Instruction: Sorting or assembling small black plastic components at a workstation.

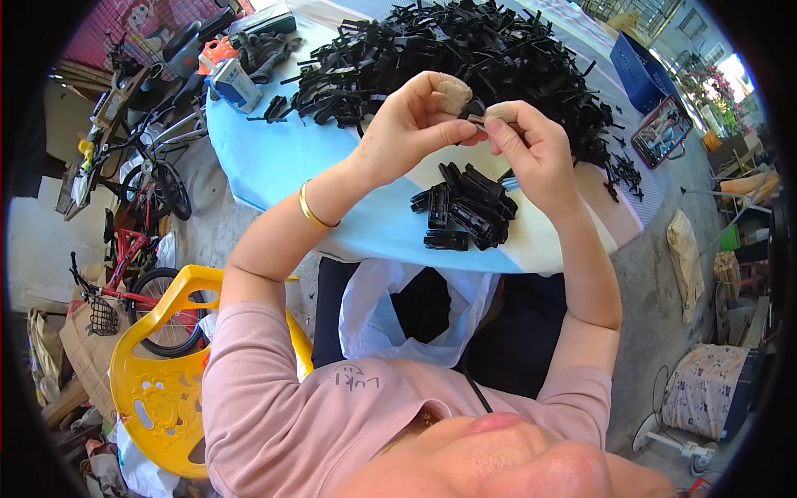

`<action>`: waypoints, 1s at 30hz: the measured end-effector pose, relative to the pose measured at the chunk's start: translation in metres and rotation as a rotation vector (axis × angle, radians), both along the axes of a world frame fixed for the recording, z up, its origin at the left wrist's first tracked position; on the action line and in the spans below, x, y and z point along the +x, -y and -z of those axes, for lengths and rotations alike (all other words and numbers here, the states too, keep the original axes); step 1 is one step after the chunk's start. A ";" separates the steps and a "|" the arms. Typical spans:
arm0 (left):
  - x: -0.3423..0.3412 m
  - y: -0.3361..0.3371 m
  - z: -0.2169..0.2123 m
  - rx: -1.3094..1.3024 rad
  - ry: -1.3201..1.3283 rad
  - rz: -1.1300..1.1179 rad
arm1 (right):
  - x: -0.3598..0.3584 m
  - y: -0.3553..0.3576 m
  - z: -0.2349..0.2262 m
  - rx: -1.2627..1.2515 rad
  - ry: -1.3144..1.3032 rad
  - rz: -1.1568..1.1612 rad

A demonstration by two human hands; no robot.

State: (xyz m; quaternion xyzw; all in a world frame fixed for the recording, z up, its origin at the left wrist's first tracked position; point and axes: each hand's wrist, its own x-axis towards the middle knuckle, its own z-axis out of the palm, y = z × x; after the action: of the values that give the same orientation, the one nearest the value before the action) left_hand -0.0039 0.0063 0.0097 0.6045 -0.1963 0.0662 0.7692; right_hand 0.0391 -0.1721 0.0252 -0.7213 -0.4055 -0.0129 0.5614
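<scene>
Both hands meet over the near part of the table, pinching a small black plastic piece [474,109] between thumbs and forefingers. My left hand [413,123] closes on it from the left, and my right hand [533,153] from the right. Beige wraps cover the tips of both forefingers. The fingers hide much of the piece, so its exact kind does not show. Below the hands lies a small heap of black plastic clip-like parts [473,212]. Just beyond them spreads a large pile of loose black plastic pieces [440,54].
The round table [274,170] has a light blue cover. On it are a blue-and-white carton [236,85], a blue basket [641,73] and a propped phone [662,131]. A white plastic bag [365,319] with black contents hangs at my lap. A yellow chair [149,373] stands left.
</scene>
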 end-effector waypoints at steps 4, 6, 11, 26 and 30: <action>-0.001 0.003 0.004 0.092 0.065 -0.079 | 0.000 0.000 -0.001 -0.042 0.077 0.014; -0.001 0.004 0.007 0.087 0.075 -0.092 | 0.001 0.000 -0.001 -0.056 0.088 0.016; -0.003 0.006 0.013 0.202 0.207 -0.281 | -0.005 -0.002 -0.004 -0.121 0.025 0.034; 0.001 0.007 0.005 0.631 0.447 -0.003 | 0.055 0.037 -0.018 -0.535 0.207 0.391; -0.002 0.012 0.006 0.735 0.568 0.262 | 0.057 0.031 0.003 -0.661 0.291 0.487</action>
State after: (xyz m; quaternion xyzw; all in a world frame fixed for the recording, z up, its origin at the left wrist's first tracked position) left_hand -0.0061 -0.0060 0.0033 0.7646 -0.4835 0.0576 0.4223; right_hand 0.0957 -0.2034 0.0221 -0.9275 -0.2807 -0.1159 0.2179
